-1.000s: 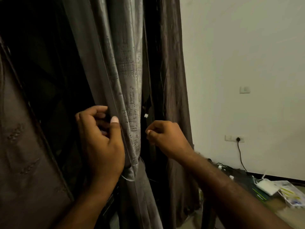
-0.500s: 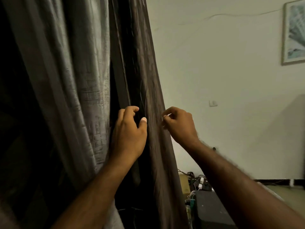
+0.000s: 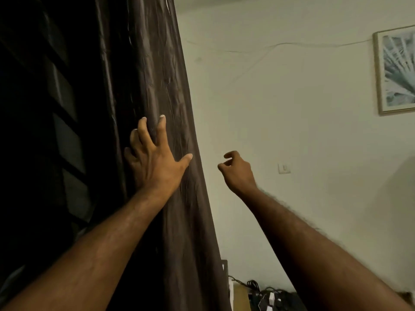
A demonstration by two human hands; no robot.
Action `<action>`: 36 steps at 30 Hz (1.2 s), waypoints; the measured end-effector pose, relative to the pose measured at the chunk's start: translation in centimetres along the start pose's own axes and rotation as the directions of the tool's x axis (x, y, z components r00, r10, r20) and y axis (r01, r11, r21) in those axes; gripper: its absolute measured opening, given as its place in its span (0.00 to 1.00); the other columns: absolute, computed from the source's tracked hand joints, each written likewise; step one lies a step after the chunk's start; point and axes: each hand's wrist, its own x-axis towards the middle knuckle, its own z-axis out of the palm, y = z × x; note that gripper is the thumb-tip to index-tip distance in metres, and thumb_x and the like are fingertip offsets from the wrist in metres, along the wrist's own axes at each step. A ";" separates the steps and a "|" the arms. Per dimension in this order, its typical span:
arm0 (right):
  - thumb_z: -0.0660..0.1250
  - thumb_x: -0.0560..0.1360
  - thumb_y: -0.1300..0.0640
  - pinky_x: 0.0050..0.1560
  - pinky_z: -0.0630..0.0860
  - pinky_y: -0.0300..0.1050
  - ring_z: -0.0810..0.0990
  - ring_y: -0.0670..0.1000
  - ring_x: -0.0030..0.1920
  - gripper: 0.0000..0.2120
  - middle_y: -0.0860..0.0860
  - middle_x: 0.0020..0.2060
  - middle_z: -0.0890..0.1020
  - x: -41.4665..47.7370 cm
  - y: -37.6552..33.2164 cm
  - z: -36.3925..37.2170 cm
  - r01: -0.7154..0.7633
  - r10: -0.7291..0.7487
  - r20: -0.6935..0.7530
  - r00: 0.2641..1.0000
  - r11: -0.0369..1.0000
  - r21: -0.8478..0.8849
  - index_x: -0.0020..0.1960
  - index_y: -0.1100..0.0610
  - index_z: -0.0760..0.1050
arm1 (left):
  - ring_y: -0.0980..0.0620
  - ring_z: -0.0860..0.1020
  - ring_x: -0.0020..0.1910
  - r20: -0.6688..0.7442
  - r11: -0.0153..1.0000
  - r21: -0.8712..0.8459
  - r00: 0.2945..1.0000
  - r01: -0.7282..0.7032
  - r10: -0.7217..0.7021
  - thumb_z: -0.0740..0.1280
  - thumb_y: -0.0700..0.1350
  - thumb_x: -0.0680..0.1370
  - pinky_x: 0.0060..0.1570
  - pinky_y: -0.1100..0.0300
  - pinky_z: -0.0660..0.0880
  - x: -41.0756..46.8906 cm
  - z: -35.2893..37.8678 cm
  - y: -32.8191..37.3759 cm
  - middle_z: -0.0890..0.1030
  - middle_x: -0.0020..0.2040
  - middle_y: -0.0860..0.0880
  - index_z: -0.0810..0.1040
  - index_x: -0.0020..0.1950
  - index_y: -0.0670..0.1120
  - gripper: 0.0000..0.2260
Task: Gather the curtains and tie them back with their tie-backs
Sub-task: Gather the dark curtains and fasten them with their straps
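Note:
A dark brown curtain (image 3: 166, 81) hangs in folds down the left half of the view, its right edge running diagonally against the white wall. My left hand (image 3: 155, 160) lies on the curtain with fingers spread, thumb out to the right, pressing into the folds. My right hand (image 3: 238, 171) hovers in the air to the right of the curtain's edge, fingers loosely curled, holding nothing and clear of the fabric. No tie-back is visible. The area left of the curtain is dark.
A framed picture (image 3: 396, 70) hangs at the upper right. A thin wire (image 3: 280, 44) runs across the wall. A wall switch (image 3: 284, 168) sits beyond my right hand. Cables and plugs (image 3: 267, 295) lie on the floor at the bottom.
The view has tilted up and right, away from the lighter grey curtain. My left hand has opened and spread on the brown curtain. My right hand has let go of the curtain's edge.

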 end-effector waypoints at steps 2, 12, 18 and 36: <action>0.65 0.80 0.53 0.61 0.78 0.52 0.79 0.56 0.61 0.23 0.58 0.66 0.78 3.9 1.2 1.9 0.007 -0.009 0.051 0.999 1.000 0.025 0.73 0.57 0.67 | 0.37 0.52 0.76 0.004 0.999 0.039 1.000 -0.020 0.020 0.73 0.63 0.68 0.69 0.34 0.62 1.7 2.3 -0.3 0.45 0.79 0.42 0.45 0.79 0.56 0.49; 0.61 0.82 0.42 0.74 0.65 0.57 0.65 0.61 0.77 0.35 0.57 0.80 0.62 16.7 4.5 11.4 -0.087 0.014 0.237 0.972 0.950 0.300 0.82 0.54 0.52 | 0.38 0.64 0.71 -0.115 0.997 0.041 0.991 -0.060 0.064 0.67 0.25 0.65 0.49 0.46 0.81 5.2 6.3 -5.4 0.48 0.78 0.46 0.63 0.75 0.54 0.43; 0.58 0.80 0.34 0.75 0.61 0.54 0.62 0.58 0.78 0.40 0.54 0.81 0.59 20.4 4.2 14.9 -0.210 -0.016 0.387 0.922 0.819 0.535 0.82 0.53 0.49 | 0.43 0.61 0.74 -0.173 0.998 -0.030 0.984 0.046 -0.050 0.67 0.51 0.76 0.64 0.41 0.72 5.9 6.5 -5.8 0.55 0.76 0.48 0.68 0.72 0.50 0.25; 0.60 0.78 0.64 0.52 0.80 0.46 0.83 0.53 0.52 0.12 0.57 0.51 0.85 18.7 -0.5 16.6 0.054 -0.344 0.261 0.902 0.689 0.723 0.54 0.60 0.82 | 0.39 0.76 0.59 -0.051 0.978 -0.055 0.978 0.201 -0.203 0.67 0.39 0.75 0.51 0.43 0.78 11.2 10.9 -5.2 0.69 0.66 0.45 0.61 0.69 0.48 0.25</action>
